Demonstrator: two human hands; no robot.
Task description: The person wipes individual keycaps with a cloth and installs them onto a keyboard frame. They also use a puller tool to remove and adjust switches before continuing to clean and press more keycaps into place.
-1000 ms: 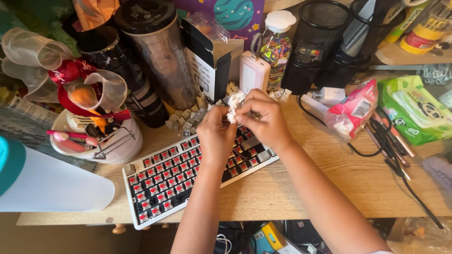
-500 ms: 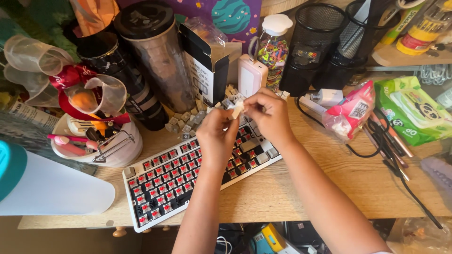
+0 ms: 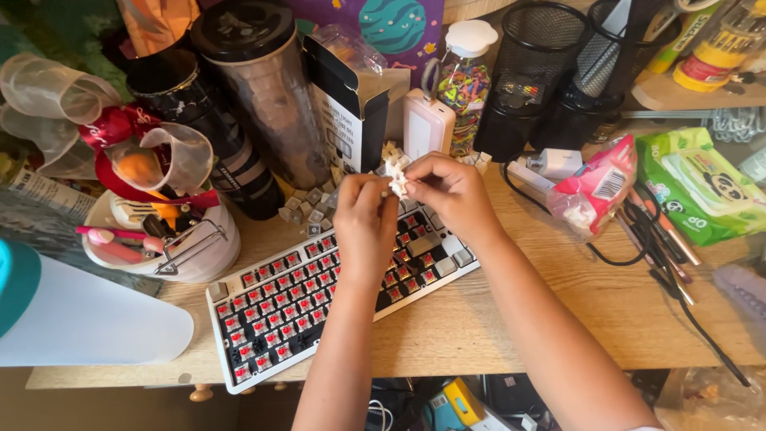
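White keycap (image 3: 396, 177) pinched between left hand (image 3: 365, 217) and right hand (image 3: 447, 190), above the keyboard (image 3: 319, 303)

Hands pinch keycap (probably) above keyboard (image 3: 335, 299).

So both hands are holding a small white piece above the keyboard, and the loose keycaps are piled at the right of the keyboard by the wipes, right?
Not quite. Both hands do hold the small white piece above the keyboard, but the head view shows the loose keycaps piled behind it, by the dark tumbler.

The person's two arms were bare all the way up. The left hand (image 3: 365, 219) and right hand (image 3: 451, 191) wore no rings or gloves.
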